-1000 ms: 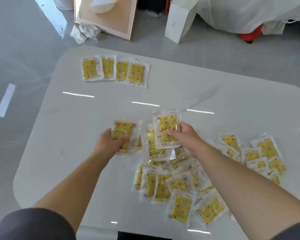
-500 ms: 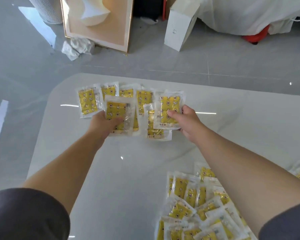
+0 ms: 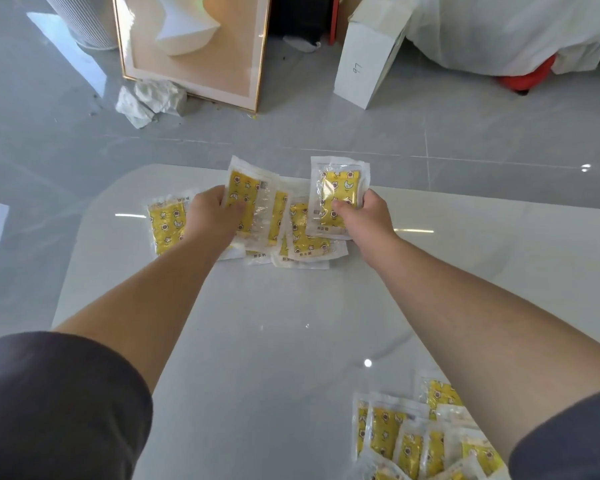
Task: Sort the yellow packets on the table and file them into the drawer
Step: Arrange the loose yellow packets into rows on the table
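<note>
Both arms reach to the far edge of the white table. My left hand grips a yellow packet in clear wrap, tilted up over the sorted row. My right hand holds another yellow packet upright by its lower edge. Beneath them a row of sorted packets lies flat, partly hidden by my hands. A loose pile of yellow packets sits at the near right. No drawer is in view.
Beyond the table's far edge is grey tiled floor with a gold-framed picture, crumpled white paper, a white box and white sheeting over something red.
Both hands have carried their packets from the near pile out to the sorted row at the far edge. My view has tipped forward, so the pile slid to the bottom right.
</note>
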Demonstrator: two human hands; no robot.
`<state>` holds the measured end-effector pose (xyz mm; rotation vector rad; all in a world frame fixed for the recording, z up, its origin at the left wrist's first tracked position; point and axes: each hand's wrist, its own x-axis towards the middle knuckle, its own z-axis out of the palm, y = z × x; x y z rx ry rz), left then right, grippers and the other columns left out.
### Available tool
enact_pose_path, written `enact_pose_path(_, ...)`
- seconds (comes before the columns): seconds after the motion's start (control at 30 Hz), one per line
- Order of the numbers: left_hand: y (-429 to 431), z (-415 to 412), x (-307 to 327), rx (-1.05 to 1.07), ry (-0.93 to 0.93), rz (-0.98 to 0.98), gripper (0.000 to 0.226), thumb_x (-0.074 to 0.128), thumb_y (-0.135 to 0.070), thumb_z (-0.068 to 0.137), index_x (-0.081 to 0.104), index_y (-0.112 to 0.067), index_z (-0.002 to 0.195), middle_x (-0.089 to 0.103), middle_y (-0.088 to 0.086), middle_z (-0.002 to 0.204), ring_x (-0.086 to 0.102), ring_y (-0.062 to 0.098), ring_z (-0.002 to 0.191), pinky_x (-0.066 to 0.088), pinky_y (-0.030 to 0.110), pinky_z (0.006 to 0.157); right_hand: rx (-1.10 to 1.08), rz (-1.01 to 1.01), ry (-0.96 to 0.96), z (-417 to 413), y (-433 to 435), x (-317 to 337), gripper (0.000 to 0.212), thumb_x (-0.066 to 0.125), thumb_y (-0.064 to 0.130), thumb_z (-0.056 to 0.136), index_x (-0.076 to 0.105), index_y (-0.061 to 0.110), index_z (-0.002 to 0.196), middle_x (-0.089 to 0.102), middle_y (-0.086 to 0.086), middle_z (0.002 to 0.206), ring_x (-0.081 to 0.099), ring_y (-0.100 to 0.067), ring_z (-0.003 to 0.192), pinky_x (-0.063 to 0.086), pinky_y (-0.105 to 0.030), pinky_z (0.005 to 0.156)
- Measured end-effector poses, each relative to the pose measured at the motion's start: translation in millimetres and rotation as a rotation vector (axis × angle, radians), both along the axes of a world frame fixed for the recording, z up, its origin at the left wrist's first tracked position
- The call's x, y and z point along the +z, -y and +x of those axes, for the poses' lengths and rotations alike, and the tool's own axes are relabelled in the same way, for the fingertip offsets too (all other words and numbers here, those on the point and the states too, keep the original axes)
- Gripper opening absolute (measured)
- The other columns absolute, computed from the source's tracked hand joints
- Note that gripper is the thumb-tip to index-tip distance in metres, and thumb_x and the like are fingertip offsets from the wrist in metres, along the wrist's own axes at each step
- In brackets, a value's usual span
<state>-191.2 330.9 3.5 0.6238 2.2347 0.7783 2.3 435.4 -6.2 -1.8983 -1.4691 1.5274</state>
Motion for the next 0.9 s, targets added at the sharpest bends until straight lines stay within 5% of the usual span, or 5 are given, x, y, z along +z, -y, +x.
enact_pose_path(0.1, 2.0, 1.0, 2.5, 0.001, -0.16, 0.033, 0.021, 0.051, -0.017, 0.092, 0.054, 0.002, 0.083, 0.048, 0.008, 0.078, 0.039, 0.02, 0.063, 0.028, 0.031, 0.054, 0.024, 0.037, 0.066, 5.6, -2.7, 0.1, 0.025, 0.066, 0.027, 0.087, 0.062, 0.012, 0.106, 0.067, -0.003, 0.101, 0.065, -0.019, 0.088, 0.049, -0.029, 0.068)
enact_pose_path(0.27, 16.5, -19.0, 1.7, 0.152, -0.168, 0.001, 0.022, 0.05, -0.018, 0.091, 0.054, 0.004, 0.091, 0.052, 0.012, 0.081, 0.045, 0.024, 0.07, 0.04, 0.037, 0.06, 0.053, -0.013, 0.141, 32.0, -0.4, 0.2, 0.027, 0.067, 0.032, 0.085, 0.062, 0.011, 0.101, 0.066, -0.003, 0.095, 0.061, -0.021, 0.082, 0.046, -0.03, 0.068)
enact_pose_path(0.4, 29.1, -30.9, 1.8, 0.14, -0.162, -0.196, 0.033, 0.052, -0.019, 0.09, 0.058, -0.012, 0.122, 0.063, 0.007, 0.11, 0.058, 0.031, 0.103, 0.046, 0.038, 0.084, 0.162, -0.025, 0.359, 47.5, 2.2, -2.1, 0.03, 0.067, 0.03, 0.087, 0.055, 0.014, 0.109, 0.062, -0.002, 0.105, 0.059, -0.023, 0.093, 0.043, -0.029, 0.068)
enact_pose_path(0.6, 54.6, 13.7, 19.6, -0.033, -0.456, -0.202, 0.055, 0.063, -0.031, 0.087, 0.04, -0.02, 0.136, 0.043, 0.006, 0.137, 0.037, 0.027, 0.129, 0.024, 0.047, 0.105, 0.39, 0.249, 0.708, 77.8, 33.1, 15.9, 0.041, 0.057, 0.025, 0.093, 0.048, 0.014, 0.131, 0.05, -0.008, 0.129, 0.048, -0.029, 0.121, 0.038, -0.041, 0.094)
enact_pose_path(0.9, 147.7, 191.0, 27.7, -0.251, -0.108, -0.148, 0.033, 0.062, -0.027, 0.089, 0.05, -0.022, 0.12, 0.055, -0.009, 0.116, 0.052, 0.015, 0.115, 0.033, 0.034, 0.101, 0.653, 0.135, 0.625, 186.4, 134.4, 43.9, 0.031, 0.05, 0.021, 0.095, 0.05, 0.018, 0.126, 0.049, 0.002, 0.13, 0.05, -0.019, 0.118, 0.037, -0.036, 0.097)
